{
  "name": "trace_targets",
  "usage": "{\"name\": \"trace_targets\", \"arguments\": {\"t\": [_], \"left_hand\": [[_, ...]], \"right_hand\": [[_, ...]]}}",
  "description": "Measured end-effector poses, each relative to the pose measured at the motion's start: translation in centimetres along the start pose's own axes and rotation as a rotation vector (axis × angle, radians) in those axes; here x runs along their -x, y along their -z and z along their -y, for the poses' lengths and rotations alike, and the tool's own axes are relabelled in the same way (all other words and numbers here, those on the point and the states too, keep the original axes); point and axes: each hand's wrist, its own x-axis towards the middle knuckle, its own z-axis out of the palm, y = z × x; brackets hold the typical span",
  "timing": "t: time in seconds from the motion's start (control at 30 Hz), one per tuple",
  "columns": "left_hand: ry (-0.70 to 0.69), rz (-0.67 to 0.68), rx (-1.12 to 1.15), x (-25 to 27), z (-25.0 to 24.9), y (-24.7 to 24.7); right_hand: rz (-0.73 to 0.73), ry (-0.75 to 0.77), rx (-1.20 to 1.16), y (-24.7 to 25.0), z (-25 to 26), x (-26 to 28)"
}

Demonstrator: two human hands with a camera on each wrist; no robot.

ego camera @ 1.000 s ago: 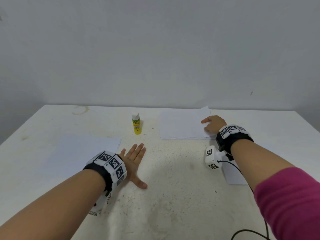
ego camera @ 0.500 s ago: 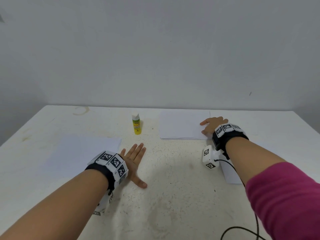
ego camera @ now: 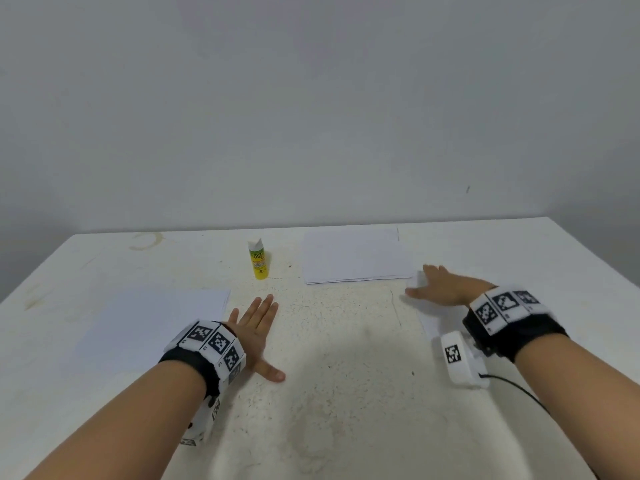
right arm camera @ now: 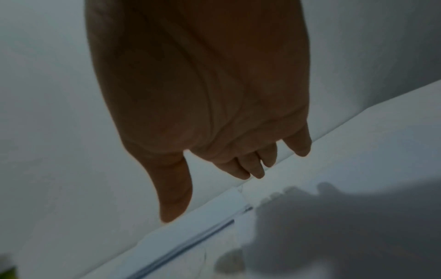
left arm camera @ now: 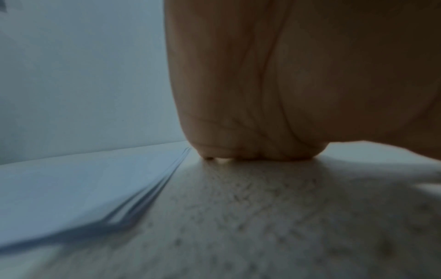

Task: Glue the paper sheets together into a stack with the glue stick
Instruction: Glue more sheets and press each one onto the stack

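Head view: upright glue stick (ego camera: pixel 257 258) stands on the desk (ego camera: pixel 346 375) just beyond the flat, spread left hand (ego camera: pixel 256 332), nearer it than the empty, spread right hand (ego camera: pixel 438 284) beside the far paper stack (ego camera: pixel 355 254).

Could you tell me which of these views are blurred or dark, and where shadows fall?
Head view: evenly lit, only the right hand motion-blurred. Left wrist view: dim, the paper stack soft at its near edge. Right wrist view: dark, backlit palm, its shadow on the table.
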Motion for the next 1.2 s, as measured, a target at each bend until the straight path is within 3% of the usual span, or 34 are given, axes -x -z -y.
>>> {"name": "trace_targets", "arguments": {"t": [0.23, 0.57, 0.8, 0.93, 1.0, 1.07, 1.2], "left_hand": [[0.092, 0.009, -0.051, 0.1, -0.8, 0.2], [0.118, -0.009, -0.052, 0.0, -0.9, 0.1], [0.027, -0.077, 0.017, 0.1, -0.3, -0.4], [-0.061, -0.201, 0.240, 1.6, 1.8, 0.7], [0.002, -0.368, 0.366, 2.6, 3.8, 0.9], [0.145, -0.418, 0.387, 3.3, 5.8, 0.6], [0.385, -0.178, 0.239, 4.2, 8.3, -0.4]], "right_hand": [[0.197, -0.036, 0.182, -4.0, 0.5, 2.3], [0.179, -0.075, 0.265, -6.0, 0.7, 2.2], [0.180, -0.091, 0.278, -5.9, 1.0, 2.6], [0.168, -0.092, 0.271, -5.9, 1.1, 2.7], [0.165, -0.090, 0.274, -5.9, 1.1, 2.8], [0.164, -0.090, 0.275, -5.9, 1.1, 2.8], [0.158, -0.090, 0.278, -5.9, 1.2, 2.7]]}}
